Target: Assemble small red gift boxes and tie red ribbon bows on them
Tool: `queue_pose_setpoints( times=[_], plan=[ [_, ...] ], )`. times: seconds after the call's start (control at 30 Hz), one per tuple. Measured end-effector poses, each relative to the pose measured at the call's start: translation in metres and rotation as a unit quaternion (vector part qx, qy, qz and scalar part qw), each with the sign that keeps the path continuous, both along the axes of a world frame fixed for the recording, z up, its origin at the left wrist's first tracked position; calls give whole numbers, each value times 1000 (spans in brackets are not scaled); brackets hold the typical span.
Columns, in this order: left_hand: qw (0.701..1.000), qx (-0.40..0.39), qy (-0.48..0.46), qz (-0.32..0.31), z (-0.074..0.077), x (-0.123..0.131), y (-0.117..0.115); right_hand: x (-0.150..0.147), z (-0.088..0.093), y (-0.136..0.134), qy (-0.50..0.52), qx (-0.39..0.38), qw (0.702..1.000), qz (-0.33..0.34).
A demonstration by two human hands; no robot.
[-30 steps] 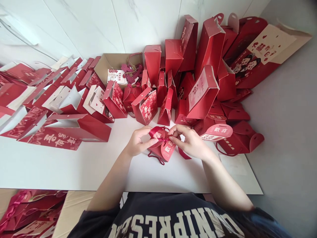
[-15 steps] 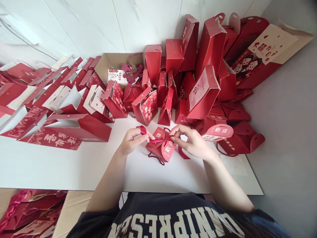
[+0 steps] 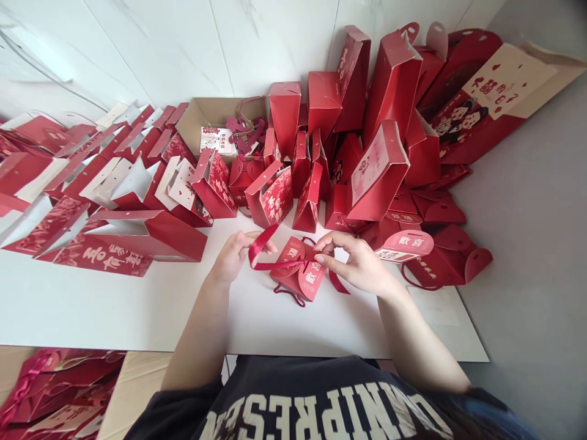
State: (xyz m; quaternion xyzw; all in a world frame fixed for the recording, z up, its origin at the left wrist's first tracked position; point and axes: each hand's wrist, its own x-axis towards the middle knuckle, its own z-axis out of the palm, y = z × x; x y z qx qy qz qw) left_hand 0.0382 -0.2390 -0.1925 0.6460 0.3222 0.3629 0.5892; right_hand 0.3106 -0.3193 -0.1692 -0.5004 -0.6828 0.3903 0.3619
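A small red gift box (image 3: 293, 282) with white lettering and twisted cord handles lies on the white table in front of me. Dark red ribbon (image 3: 259, 249) runs across its top, with one tail hanging off the box's right side. My right hand (image 3: 355, 260) pinches the ribbon near the box top, between thumb and forefinger. Left of the box, my left hand (image 3: 236, 256) has its fingers curled round the ribbon's other length, which bends up in a loop above the fingers. The exact grip of the left fingertips is partly hidden.
Red boxes and bags (image 3: 270, 195) crowd the back of the table (image 3: 192, 315). Rows of open paper bags (image 3: 132, 238) stand at left. A cardboard box (image 3: 197, 119) holds cards and purple-red cords. Folded boxes (image 3: 440, 256) sit at right, by the grey wall. Packed red bags (image 3: 68, 385) lie lower left.
My left hand has moved slightly left, drawing the ribbon away from the box, and a loop of it now stands up by the fingers. The right hand's pinch stays nearly in place.
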Motion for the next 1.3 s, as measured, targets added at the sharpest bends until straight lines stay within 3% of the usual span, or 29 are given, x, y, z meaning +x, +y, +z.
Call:
queue_pose_setpoints(
  times=[0.17,0.23,0.3,0.33,0.4,0.5,0.57,0.77,0.97,1.13,1.3],
  plan=[
    [967,-27,42,249,0,-11,1,0,4,-2,-76,-8,997,-27],
    [929,25,64,363,1,-11,-4,0,5,-2,-103,-5,994,-28],
    [890,115,109,427,6,-6,-13,-1,6,-2,-113,0,994,-12],
    [885,155,138,416,10,-2,-19,-2,6,-2,-111,4,994,-3],
    [909,193,203,308,18,8,-30,-4,6,-2,-102,13,995,11],
    [937,170,286,103,26,20,-40,-6,8,-2,-82,13,996,20],
    [937,154,311,41,25,24,-41,-6,9,-3,-74,7,997,20],
    [933,141,330,2,19,26,-37,-3,11,-6,-76,-6,997,22],
    [954,93,284,-32,21,25,-37,-8,7,-6,-63,-5,998,21],
    [975,88,205,14,20,28,-30,-12,6,-6,-52,-34,997,-46],
    [978,41,205,24,20,33,-31,-14,6,-4,-56,-22,996,-59]
  ],
)
